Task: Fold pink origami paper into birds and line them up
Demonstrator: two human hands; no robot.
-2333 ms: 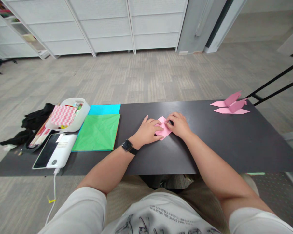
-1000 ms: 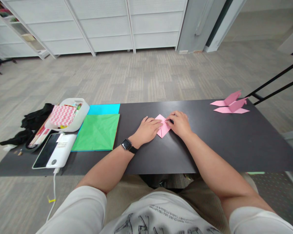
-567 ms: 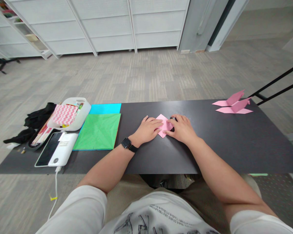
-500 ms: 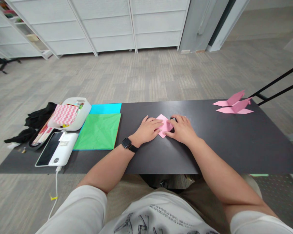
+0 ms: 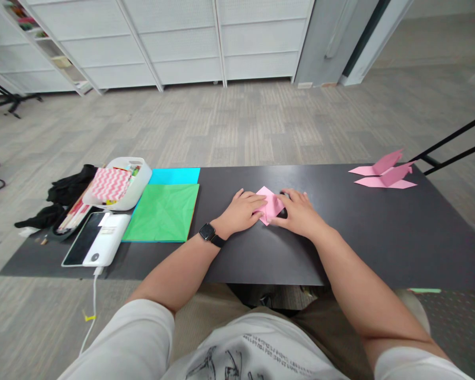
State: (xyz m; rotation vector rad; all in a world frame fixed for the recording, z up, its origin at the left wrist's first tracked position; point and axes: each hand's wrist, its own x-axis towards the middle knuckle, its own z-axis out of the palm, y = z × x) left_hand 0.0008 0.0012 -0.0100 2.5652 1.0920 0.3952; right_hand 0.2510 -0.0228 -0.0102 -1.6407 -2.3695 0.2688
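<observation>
A small folded piece of pink origami paper [image 5: 266, 212] lies on the dark table, one corner pointing away from me. My left hand [image 5: 243, 210] rests flat across its left side, fingers stretched out and open. At the right side, my right hand [image 5: 301, 214] is curved over the paper, its index fingertip and thumb on the right flap, which looks partly raised. The fingertips cover part of the folds. Two finished pink paper birds [image 5: 391, 173] stand at the table's far right.
Left of my hands lies a stack of green and blue paper sheets [image 5: 162, 214]. Beyond it are a white basket [image 5: 140, 182] with a pink zigzag packet, a white power bank [image 5: 106, 240] with a cable, a phone-like black panel and black cloth [image 5: 71, 184]. The table's near edge runs before my lap.
My right hand has opened wider, its thumb moving down to the paper's lower right edge, and the right flap has lifted. My left hand stays on the paper. The view has shifted slightly.
</observation>
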